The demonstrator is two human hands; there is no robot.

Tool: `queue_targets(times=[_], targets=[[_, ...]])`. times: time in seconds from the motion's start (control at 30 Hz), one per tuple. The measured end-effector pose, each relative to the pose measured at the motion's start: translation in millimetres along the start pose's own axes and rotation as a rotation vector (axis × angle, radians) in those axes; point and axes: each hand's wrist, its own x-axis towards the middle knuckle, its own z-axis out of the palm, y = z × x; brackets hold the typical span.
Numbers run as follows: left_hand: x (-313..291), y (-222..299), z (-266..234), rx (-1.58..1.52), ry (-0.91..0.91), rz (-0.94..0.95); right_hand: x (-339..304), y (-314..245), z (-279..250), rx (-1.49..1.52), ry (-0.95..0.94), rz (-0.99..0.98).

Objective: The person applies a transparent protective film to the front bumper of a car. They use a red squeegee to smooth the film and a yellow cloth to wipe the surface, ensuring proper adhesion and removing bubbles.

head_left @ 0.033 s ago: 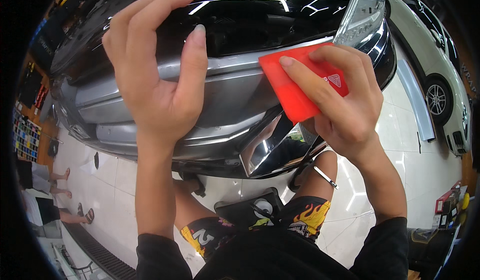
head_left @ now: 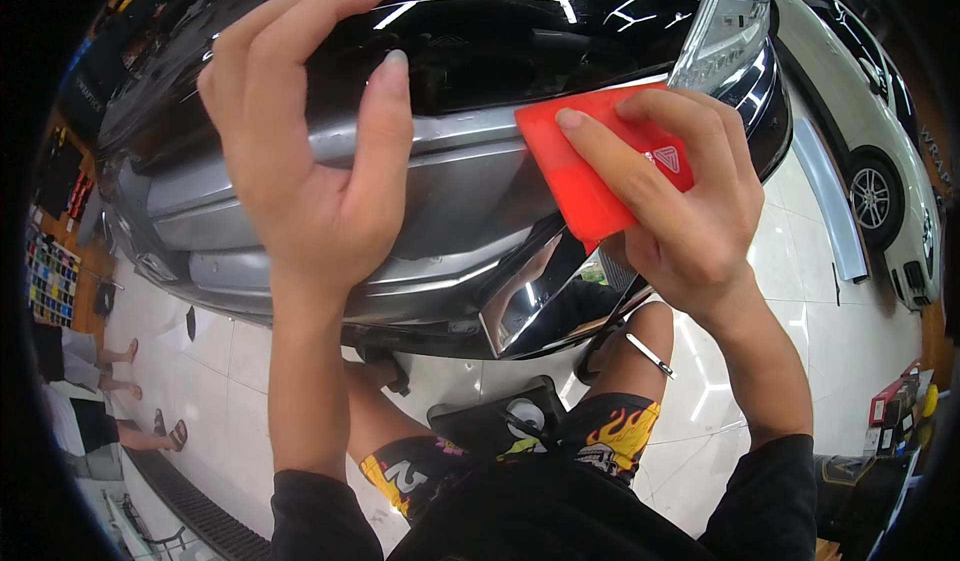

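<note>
My right hand point(head_left: 690, 191) grips a flat red squeegee point(head_left: 590, 176), thumb and fingers pressed on its face. The squeegee lies over the silver-grey end point(head_left: 470, 176) of a car, just below a glossy black panel point(head_left: 540, 56). My left hand point(head_left: 320, 151) is raised over the same car, fingers curved and thumb apart, nothing visible between them. Whether its fingertips touch the black panel I cannot tell. Right of the squeegee is the car's clear lamp point(head_left: 715, 41). A shiny dark trim piece point(head_left: 545, 296) sits under the squeegee.
A white car point(head_left: 850, 61) stands at the right, with a long pale blue-grey strip point(head_left: 832, 201) on the tiled floor beside it. A black tray-like item point(head_left: 490, 416) is between my knees. Another person's legs point(head_left: 110, 371) show at the left. A white pen-like stick point(head_left: 650, 356) lies across my knee.
My left hand has shifted very slightly to the left. The right hand and the squeegee are almost unmoved.
</note>
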Motion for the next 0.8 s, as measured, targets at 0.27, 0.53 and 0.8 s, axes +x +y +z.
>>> queue_targets(times=[0.27,0.53,0.8], targets=[[2,-4,1,-0.033,-0.006,0.003,6,-4,4,-0.086,-0.040,0.057],[-1,-4,5,-0.009,0.016,-0.065,2,-6,0,-0.077,-0.114,0.042],[4,-2,5,-0.025,0.009,-0.057,-18,-13,-29,0.111,-0.033,0.182]])
